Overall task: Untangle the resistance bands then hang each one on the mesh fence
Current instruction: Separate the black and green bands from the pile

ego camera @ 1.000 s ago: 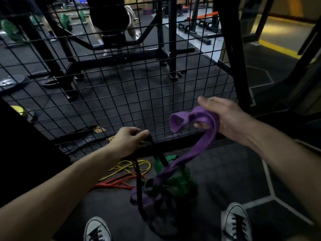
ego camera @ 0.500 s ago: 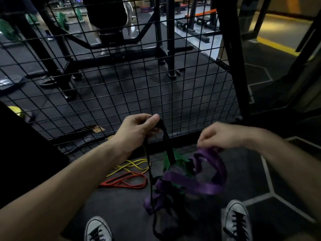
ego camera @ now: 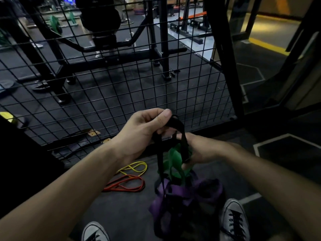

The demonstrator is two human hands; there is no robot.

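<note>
At frame centre, the left hand (ego camera: 145, 131) pinches a black band (ego camera: 175, 124) high so the tangled purple band (ego camera: 178, 192) dangles, while the right hand (ego camera: 199, 150) grips the green band (ego camera: 175, 159) to free it, before the mesh fence (ego camera: 121, 87).

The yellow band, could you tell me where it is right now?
The yellow band lies on the floor left of centre, beside the red band, just below the left hand.

No legible txt, labels, brands or nos. anywhere in view.
</note>
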